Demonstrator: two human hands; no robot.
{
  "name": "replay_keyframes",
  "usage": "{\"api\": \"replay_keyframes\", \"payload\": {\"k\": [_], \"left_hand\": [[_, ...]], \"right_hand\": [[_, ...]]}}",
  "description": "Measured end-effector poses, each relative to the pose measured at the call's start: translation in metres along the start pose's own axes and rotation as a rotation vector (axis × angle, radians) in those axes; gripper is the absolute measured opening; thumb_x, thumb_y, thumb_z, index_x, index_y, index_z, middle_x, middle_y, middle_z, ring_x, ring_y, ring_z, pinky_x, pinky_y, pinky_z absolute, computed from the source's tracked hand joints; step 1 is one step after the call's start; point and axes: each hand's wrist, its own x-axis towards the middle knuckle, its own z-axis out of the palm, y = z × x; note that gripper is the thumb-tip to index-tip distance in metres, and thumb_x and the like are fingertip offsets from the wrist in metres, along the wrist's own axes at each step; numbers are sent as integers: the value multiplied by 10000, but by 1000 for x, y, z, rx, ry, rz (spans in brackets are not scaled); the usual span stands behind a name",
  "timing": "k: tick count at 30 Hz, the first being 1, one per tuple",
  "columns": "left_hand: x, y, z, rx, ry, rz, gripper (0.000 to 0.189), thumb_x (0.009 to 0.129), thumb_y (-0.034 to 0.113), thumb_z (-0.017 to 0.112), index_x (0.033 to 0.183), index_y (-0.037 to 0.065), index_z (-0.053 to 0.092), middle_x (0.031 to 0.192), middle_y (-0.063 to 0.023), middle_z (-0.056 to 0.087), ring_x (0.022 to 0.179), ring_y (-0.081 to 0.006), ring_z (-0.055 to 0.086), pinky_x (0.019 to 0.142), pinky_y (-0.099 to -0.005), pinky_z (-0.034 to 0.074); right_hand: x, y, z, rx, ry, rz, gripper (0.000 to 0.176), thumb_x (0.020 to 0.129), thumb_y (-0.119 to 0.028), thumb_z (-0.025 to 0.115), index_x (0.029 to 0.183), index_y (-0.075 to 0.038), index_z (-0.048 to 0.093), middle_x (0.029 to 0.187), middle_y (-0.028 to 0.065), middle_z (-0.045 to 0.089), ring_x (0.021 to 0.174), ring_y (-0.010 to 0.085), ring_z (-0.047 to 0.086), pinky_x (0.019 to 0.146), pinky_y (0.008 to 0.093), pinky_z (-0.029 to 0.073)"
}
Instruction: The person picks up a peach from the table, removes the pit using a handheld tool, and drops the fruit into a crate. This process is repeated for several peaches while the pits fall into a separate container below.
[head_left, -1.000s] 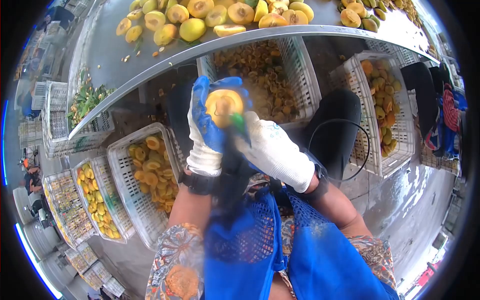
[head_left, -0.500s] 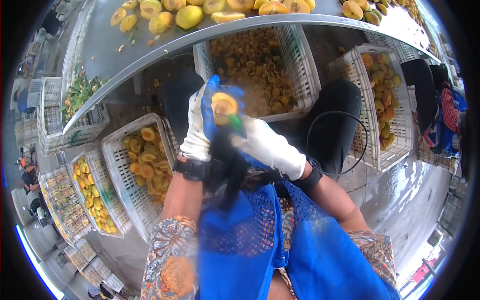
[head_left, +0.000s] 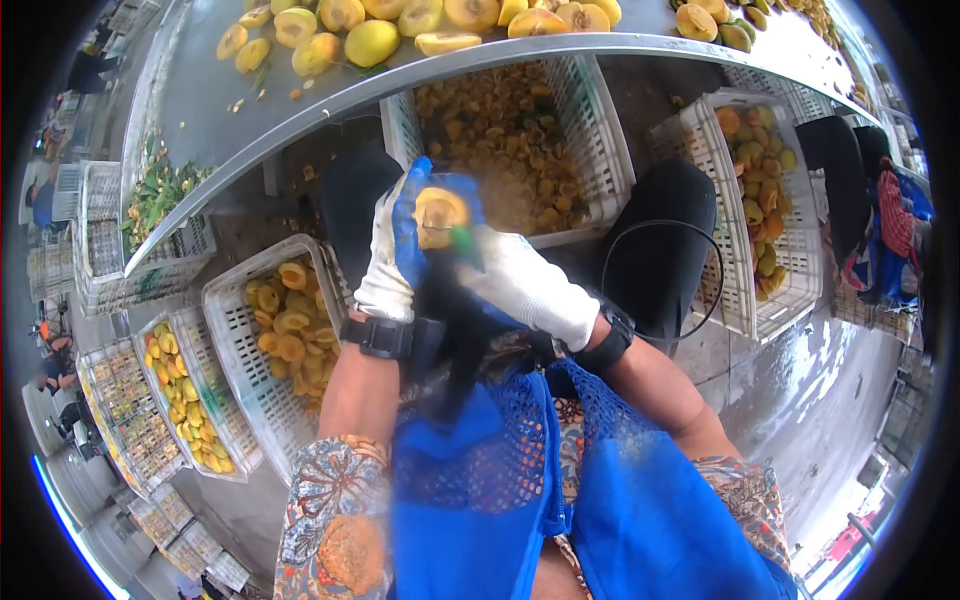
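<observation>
My left hand [head_left: 392, 262], in a white and blue glove, grips a halved yellow fruit [head_left: 438, 214] with its cut face up. My right hand [head_left: 527, 285], in a white glove, holds a small green-handled tool [head_left: 464, 240] against the fruit's centre. Both hands hover over my blue mesh apron [head_left: 500, 470], below the edge of the metal table [head_left: 250, 100]. Under the hands sits a white crate of fruit scraps [head_left: 600, 150].
Whole and halved yellow fruits [head_left: 370, 40] lie on the table above. White crates of fruit halves stand at left [head_left: 235, 370] and right [head_left: 740, 290]. A crate of green leaves [head_left: 165, 190] is at far left. Wet concrete floor [head_left: 800, 400] lies to the right.
The view has shifted slightly, so hands and fruit sit a little higher and more to the left. The tool keeps working in the fruit's centre.
</observation>
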Motion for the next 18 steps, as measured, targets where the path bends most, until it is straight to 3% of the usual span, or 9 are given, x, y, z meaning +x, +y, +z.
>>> {"api": "replay_keyframes", "payload": {"k": [3, 6, 12, 15, 18], "left_hand": [[-9, 13, 11, -173, -33, -8, 526, 1016, 425, 455, 1125, -68, 602, 1010, -207, 694, 854, -321, 694, 818, -430, 579], [-12, 14, 12, -211, -36, -27, 529, 1017, 422, 453, 1136, -74, 594, 1037, -214, 686, 860, -323, 692, 823, -432, 578], [-8, 6, 7, 64, 4, 97, 572, 1020, 452, 423, 1119, -78, 614, 966, -205, 699, 837, -319, 694, 814, -414, 578], [-5, 0, 4, -12, 56, 65, 618, 1010, 493, 414, 1119, -77, 624, 940, -199, 703, 830, -316, 695, 809, -402, 577], [-4, -4, 9, -7, 132, 154, 644, 997, 524, 419, 1129, -71, 625, 947, -197, 703, 832, -314, 696, 805, -400, 577]], "right_hand": [[1, -6, 9, -8, 127, 51, 297, 895, -223, 613, 952, 59, 537, 790, 268, 648, 771, 450, 643, 677, 504, 498], [0, -5, 12, -52, 124, -6, 301, 892, -222, 618, 972, 51, 520, 788, 276, 645, 793, 452, 643, 694, 514, 497], [0, -6, 15, -79, 119, -20, 311, 891, -214, 613, 994, 58, 502, 792, 276, 646, 794, 452, 643, 698, 516, 499], [4, 3, 27, -76, 169, -62, 310, 890, -206, 608, 1003, 58, 490, 786, 279, 644, 777, 454, 643, 683, 522, 500], [8, -4, 32, -1, 175, 9, 311, 890, -197, 604, 1010, 62, 481, 775, 283, 640, 752, 454, 643, 660, 528, 498]]}}
